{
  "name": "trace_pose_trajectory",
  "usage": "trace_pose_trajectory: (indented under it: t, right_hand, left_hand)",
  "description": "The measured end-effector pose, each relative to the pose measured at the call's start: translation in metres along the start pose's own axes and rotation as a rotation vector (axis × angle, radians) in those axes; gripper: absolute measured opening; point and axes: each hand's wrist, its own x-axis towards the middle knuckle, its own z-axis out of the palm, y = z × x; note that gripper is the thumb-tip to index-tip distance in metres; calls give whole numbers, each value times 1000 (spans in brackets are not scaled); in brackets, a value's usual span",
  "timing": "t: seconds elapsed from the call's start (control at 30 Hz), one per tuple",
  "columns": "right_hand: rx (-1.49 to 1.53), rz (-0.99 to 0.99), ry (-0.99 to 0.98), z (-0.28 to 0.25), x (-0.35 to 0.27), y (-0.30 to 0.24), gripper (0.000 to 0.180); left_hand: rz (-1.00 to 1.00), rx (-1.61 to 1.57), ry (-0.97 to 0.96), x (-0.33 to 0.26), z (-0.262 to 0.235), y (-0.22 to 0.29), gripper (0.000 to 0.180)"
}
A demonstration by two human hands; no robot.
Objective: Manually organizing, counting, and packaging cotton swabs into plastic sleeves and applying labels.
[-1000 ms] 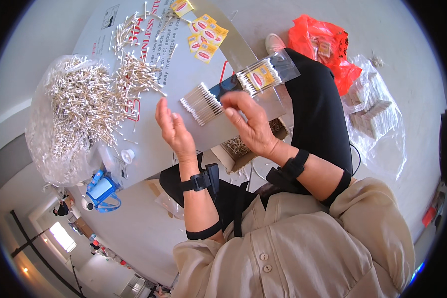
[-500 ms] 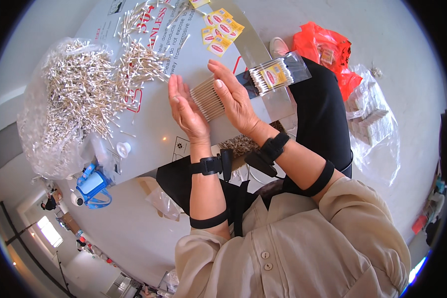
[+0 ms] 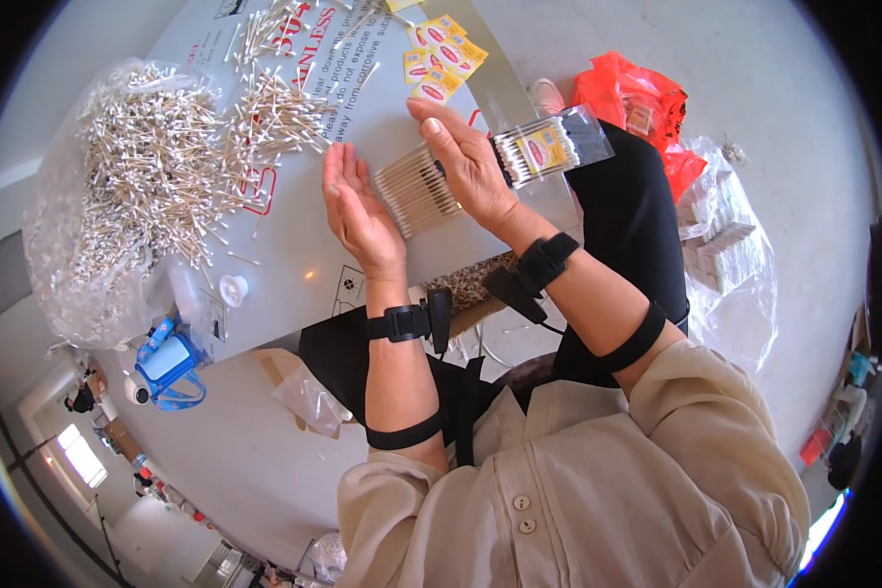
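My left hand point(image 3: 365, 220) is open beside the table top, its fingers stretched out and its palm turned toward a flat row of cotton swabs point(image 3: 414, 191). The row's left ends lie close to that palm. Across the row's right part rests my right hand point(image 3: 472, 174), open, with its fingers extended. To the right of it a clear plastic bag point(image 3: 590, 132) holds white-tipped swabs with a yellow label card point(image 3: 545, 150) over them. My right hand hides where the row and the bag meet, so I cannot tell if they are one pack.
A big clear bag of loose swabs point(image 3: 137, 176) lies at the left, with a loose swab pile point(image 3: 274, 113) next to it. Yellow cards point(image 3: 446, 54) lie at the far side. A white cap point(image 3: 233, 290) and a blue-cased bottle point(image 3: 167, 365) sit near the table's left edge. Red bag point(image 3: 612, 78) at right.
My right hand has turned slightly and lifted off the row a little, showing more dark strip beneath. My left hand has shifted slightly left, and its palm opens a bit wider.
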Motion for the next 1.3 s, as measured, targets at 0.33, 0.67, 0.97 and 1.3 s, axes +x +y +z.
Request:
trace_pose_trajectory:
  t: [0.33, 0.67, 0.97, 1.3]
  right_hand:
    - [-8, 2, 80, 15, -16, 1, 43]
    - [58, 178, 59, -23, -25, -10, 31]
    - [-634, -72, -68, -41, -51, -30, 5]
    - [-828, -242, -181, -43, -57, -23, 3]
  left_hand:
    - [34, 60, -31, -7, 6, -7, 70]
    - [97, 540, -179, -20, -23, 22, 66]
    - [232, 1407, -539, -61, -12, 32, 90]
    - [231, 1480, -506, -67, -14, 22, 86]
